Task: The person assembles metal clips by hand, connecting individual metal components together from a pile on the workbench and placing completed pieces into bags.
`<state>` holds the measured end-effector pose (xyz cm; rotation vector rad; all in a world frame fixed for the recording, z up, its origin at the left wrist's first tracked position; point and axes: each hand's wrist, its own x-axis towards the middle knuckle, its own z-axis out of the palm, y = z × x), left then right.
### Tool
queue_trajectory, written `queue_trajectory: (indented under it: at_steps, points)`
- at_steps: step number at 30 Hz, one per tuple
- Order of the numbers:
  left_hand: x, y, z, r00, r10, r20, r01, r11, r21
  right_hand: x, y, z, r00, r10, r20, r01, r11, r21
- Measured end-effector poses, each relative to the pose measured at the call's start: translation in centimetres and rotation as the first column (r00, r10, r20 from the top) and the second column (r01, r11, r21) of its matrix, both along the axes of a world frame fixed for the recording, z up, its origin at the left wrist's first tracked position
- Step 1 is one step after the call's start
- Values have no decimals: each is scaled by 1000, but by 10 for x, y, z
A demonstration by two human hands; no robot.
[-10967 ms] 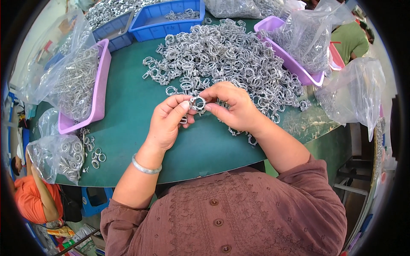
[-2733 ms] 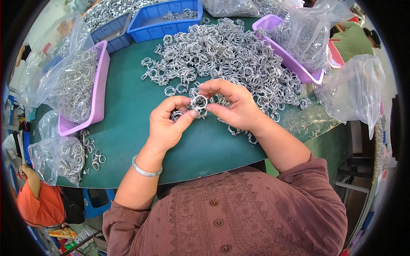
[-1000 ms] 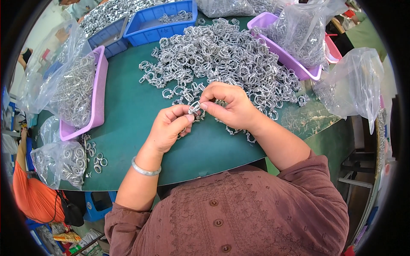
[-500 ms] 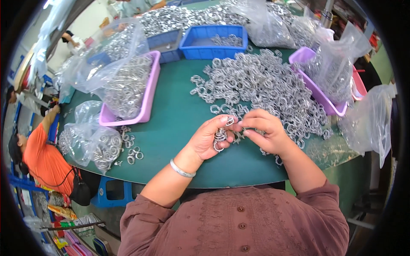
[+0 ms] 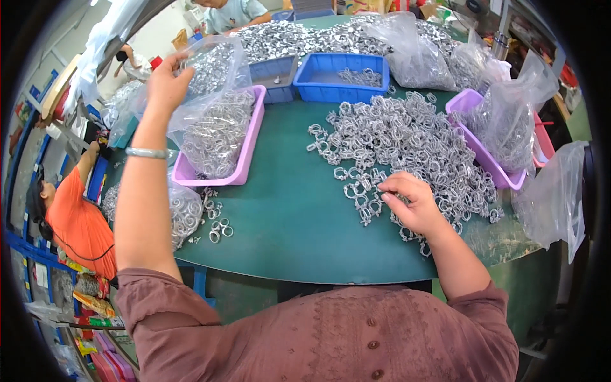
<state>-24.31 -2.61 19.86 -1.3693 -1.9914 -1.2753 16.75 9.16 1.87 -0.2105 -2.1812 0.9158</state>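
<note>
My left hand [image 5: 167, 84], with a pale bracelet on its wrist, is raised at the far left. Its fingers are bent at the upper edge of a clear plastic bag [image 5: 223, 67] and appear to pinch the film. The bag holds many silvery metal rings and stands in a purple tray [image 5: 253, 137]. My right hand [image 5: 415, 202] is at the near edge of a wide pile of metal rings [image 5: 401, 140]. Its thumb and fingers come together at a metal ring [image 5: 382, 190], partly hidden by the fingertips.
A blue tray [image 5: 340, 92] with some rings and a grey tray [image 5: 270, 94] stand beyond. Another purple tray [image 5: 474, 137] with a filled bag is at the right, beside a loose plastic bag [image 5: 554, 197]. Small rings [image 5: 219, 229] lie at the left. Two people sit nearby.
My left hand has moved from the middle, where it held several rings, up and left to the bag; those rings are out of sight. My right hand has stayed near the pile.
</note>
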Motion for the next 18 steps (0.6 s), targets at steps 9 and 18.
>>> queue_trajectory:
  at_steps: [9,18]
  points:
    - [47,7,-29,858,53,-511,-144,980,-141,-3,8,-10,980,-90,180,40,964,262]
    - [209,3,-166,784,-537,310,615,612,-497,-6,-14,-5,915,-189,357,-39,839,543]
